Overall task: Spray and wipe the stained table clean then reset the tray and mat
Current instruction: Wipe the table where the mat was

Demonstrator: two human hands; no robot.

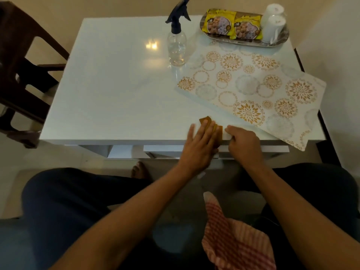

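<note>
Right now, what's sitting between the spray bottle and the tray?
Nothing: in the head view, only bare white table separates the spray bottle from the tray; the mat lies nearer.

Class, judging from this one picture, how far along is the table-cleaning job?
Done: no stain shows on the white table.
In hand: the left hand presses a brown cloth at the near edge.
Left: the mat lies askew overhanging the right edge, and the tray sits in the far corner.

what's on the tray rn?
The tray at the table's far right corner holds two yellow snack packets and two white cups. The tray floor beneath them is covered.
</note>
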